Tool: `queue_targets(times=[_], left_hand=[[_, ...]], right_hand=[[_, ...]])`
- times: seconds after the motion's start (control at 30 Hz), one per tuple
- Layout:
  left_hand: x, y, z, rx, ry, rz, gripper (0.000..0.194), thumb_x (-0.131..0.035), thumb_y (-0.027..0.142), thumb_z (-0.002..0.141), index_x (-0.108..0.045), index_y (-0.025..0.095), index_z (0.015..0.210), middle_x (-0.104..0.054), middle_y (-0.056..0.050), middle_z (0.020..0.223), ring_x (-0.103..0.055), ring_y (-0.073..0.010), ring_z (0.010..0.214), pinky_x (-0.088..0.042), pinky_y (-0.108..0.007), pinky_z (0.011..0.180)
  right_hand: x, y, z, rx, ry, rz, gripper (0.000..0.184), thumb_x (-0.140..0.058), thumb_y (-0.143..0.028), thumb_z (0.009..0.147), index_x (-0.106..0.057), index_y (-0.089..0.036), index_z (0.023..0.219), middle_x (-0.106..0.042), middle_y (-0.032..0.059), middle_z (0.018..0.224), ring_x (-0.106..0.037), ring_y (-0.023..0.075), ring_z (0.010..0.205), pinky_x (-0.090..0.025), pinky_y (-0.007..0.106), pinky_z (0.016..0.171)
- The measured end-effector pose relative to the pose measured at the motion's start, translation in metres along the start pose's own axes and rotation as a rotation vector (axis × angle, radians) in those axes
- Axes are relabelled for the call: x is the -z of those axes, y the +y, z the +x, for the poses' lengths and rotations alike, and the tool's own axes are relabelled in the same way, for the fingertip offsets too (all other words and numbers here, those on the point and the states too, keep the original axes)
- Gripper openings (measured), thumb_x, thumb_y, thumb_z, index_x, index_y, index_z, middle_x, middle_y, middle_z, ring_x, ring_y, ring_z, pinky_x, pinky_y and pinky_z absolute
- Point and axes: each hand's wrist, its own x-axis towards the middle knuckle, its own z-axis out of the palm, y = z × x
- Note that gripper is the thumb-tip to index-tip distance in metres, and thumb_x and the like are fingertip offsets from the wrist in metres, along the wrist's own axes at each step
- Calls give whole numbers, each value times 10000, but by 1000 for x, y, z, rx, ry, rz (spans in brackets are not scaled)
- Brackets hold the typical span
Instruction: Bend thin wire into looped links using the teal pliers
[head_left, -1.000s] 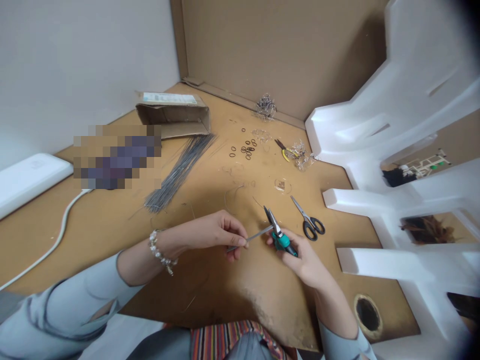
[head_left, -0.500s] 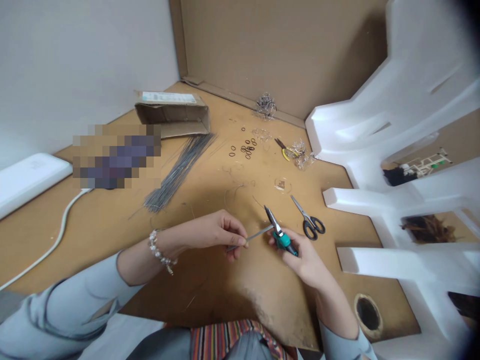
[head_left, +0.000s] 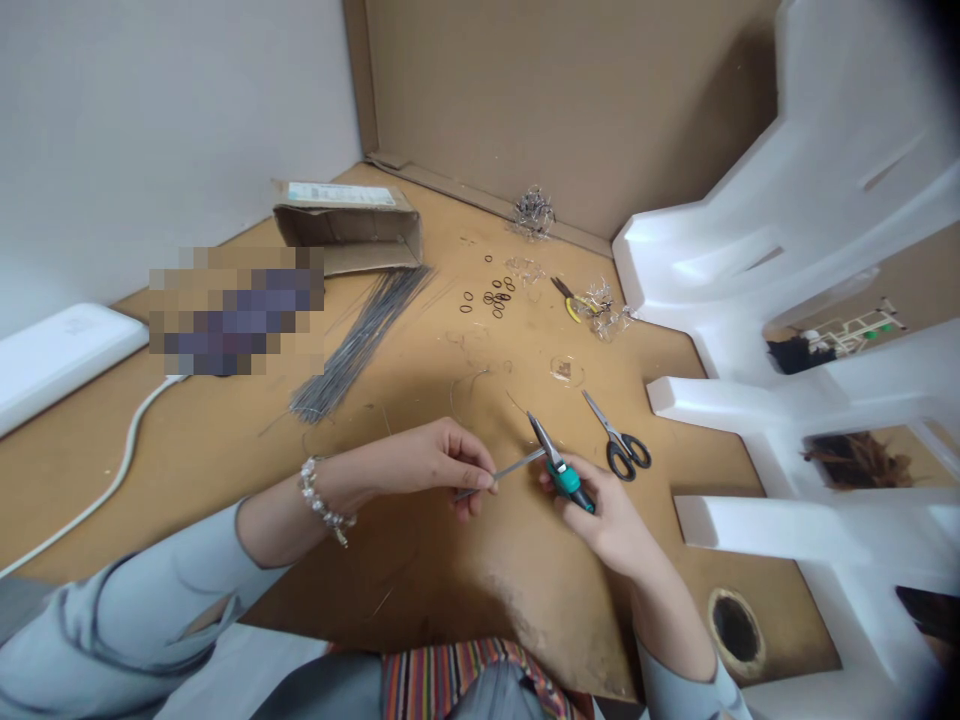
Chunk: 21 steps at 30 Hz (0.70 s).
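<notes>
My left hand pinches a few thin grey wires between thumb and fingers. The far end of these wires reaches the jaws of the long-nose pliers, which have green and black handles. My right hand is wrapped round those handles, and the jaws look closed, pointing up and away from me. Just right of the pliers lie scissors with black handles. A bundle of straight grey wires rests on the table beyond my left forearm.
An open cardboard box stands at the back left. Dark rings, yellow-handled pliers and tangled wire pieces lie farther back. White moulded foam lines the right side. A white cable crosses the left, and the table has a round hole.
The pliers' jaws, slightly apart before, are now closed together. Both hands stay in nearly the same place, and the view has shifted very slightly.
</notes>
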Motion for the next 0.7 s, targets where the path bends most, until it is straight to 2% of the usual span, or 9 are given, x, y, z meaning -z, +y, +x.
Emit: queue_targets(times=[0.43, 0.53, 0.7], left_hand=[[0, -1, 1, 24, -7, 5, 230, -645, 333, 753, -648, 105, 718, -667, -31, 601, -604, -96, 514, -475, -195, 543], [0, 0, 0, 24, -10, 0, 223, -648, 327, 751, -651, 107, 712, -668, -30, 604, -596, -91, 502, -477, -196, 544], [-1, 1, -1, 32, -7, -11, 209, -653, 315, 748, -660, 107, 729, -665, -30, 598, -592, -92, 489, -475, -199, 539]], right_hand=[[0, -1, 0, -36, -32, -9, 151, -506, -118, 690, -566, -174, 817, -596, 19, 776, -535, 161, 718, -417, 252, 652], [-1, -2, 0, -51, -39, 59, 159, -520, -127, 692, -578, -172, 832, -597, 15, 761, -534, 155, 705, -418, 254, 651], [0, -3, 1, -85, -142, 275, 180, -520, -136, 689, -581, -168, 855, -608, 25, 750, -550, 151, 685, -427, 262, 616]])
